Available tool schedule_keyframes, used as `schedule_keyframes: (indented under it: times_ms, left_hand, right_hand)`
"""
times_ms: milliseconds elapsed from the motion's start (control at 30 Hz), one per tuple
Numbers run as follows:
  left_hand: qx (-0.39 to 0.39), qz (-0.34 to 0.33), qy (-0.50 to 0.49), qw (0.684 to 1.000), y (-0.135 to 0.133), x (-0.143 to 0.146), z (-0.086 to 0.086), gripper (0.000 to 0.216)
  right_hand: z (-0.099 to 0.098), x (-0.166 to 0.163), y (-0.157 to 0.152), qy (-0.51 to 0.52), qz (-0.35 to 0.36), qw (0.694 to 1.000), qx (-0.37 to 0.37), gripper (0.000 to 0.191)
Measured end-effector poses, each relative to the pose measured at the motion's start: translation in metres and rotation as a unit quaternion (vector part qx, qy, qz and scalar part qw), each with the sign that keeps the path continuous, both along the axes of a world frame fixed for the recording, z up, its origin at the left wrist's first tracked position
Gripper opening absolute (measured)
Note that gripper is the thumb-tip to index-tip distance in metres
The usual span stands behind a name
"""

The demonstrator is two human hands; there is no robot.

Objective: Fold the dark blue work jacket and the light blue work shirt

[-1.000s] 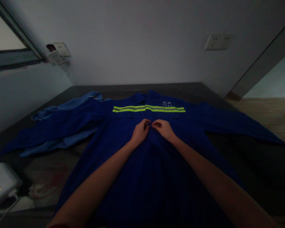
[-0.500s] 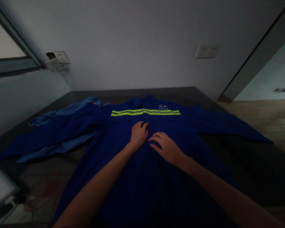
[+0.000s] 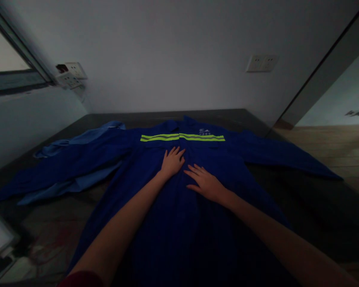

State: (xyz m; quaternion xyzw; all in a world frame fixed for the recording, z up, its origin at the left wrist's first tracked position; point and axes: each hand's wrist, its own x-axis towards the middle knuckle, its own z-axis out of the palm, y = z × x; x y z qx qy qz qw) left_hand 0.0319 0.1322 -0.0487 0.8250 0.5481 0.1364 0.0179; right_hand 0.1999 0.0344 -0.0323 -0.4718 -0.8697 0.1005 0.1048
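Note:
A dark blue work jacket [image 3: 161,211] lies front up on a dark table, its sleeves spread to both sides. Across its chest runs a yellow-green reflective stripe [image 3: 161,137], with a small white print above it on the right. My left hand [image 3: 172,161] rests on the jacket's front just below the stripe, fingers spread. Slightly lower and to the right, my right hand [image 3: 205,182] lies flat on the cloth beside the centre line, fingers apart. Neither hand grips the fabric. The lower part of the jacket fades into shadow.
Lighter blue clothing [image 3: 86,137] lies partly under the jacket's left-hand sleeve. The dark table [image 3: 227,114] meets a wall with sockets [image 3: 261,63]. A white device [image 3: 0,237] with a cable is at the lower left. Wooden floor [image 3: 347,147] shows at the right.
The fingers of both hands have spread out and flattened on the jacket. My left hand has shifted slightly up and left. The chest stripe sits slightly higher in view.

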Motion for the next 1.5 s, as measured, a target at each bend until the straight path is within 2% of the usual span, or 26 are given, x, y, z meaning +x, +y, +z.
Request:
schedule_keyframes:
  times_ms: [200,333,400,467,533,600,667,733,867,1000,1233,1400,1500]
  left_hand:
    - [0.005,0.007,-0.034,0.999,0.029,0.001,-0.004,0.043]
    - [0.020,0.016,-0.060,0.998,0.031,0.002,0.000,0.042]
    - [0.033,0.017,-0.083,0.996,0.023,0.001,0.006,0.044]
    - [0.047,0.012,-0.118,0.992,0.010,0.001,0.016,0.043]
    - [0.044,-0.019,-0.163,0.985,-0.008,0.002,0.027,0.034]
    - [0.015,-0.064,-0.204,0.977,-0.028,0.002,0.033,0.027]
    - [-0.026,-0.089,-0.218,0.971,-0.047,0.000,0.034,0.023]
    - [-0.051,-0.086,-0.203,0.974,-0.064,-0.004,0.029,0.021]
    - [-0.037,-0.066,-0.181,0.981,-0.081,-0.015,0.013,0.021]
    - [-0.026,-0.069,-0.175,0.982,-0.085,-0.018,0.007,0.016]
    - [-0.059,-0.040,-0.120,0.990,-0.084,-0.011,0.014,0.008]
    - [-0.080,-0.002,-0.080,0.994,-0.087,-0.004,0.019,0.007]
    - [-0.053,0.011,-0.074,0.996,-0.093,-0.002,0.021,0.007]
  right_hand:
    - [0.000,0.005,0.030,0.017,0.017,0.999,-0.023,0.057]
    - [0.013,0.006,0.032,0.035,0.024,0.998,-0.038,0.057]
    - [0.025,0.002,0.023,0.057,-0.002,0.998,-0.013,0.053]
    - [0.038,-0.008,0.009,0.061,-0.041,0.997,0.023,0.038]
    - [0.047,-0.020,-0.004,0.018,-0.075,0.997,0.030,0.021]
    - [0.051,-0.032,-0.015,-0.049,-0.104,0.993,0.009,0.019]
    - [0.048,-0.039,-0.020,-0.100,-0.134,0.986,-0.015,0.029]
    - [0.042,-0.040,-0.020,-0.119,-0.161,0.979,-0.030,0.038]
    - [0.033,-0.031,-0.015,-0.107,-0.188,0.975,-0.055,0.044]
    - [0.033,-0.025,-0.012,-0.097,-0.204,0.972,-0.071,0.036]
    - [0.035,-0.029,-0.014,-0.093,-0.212,0.970,-0.078,0.027]
    - [0.033,-0.038,-0.016,-0.118,-0.245,0.961,-0.041,0.031]
    - [0.028,-0.044,-0.015,-0.118,-0.269,0.956,-0.011,0.030]
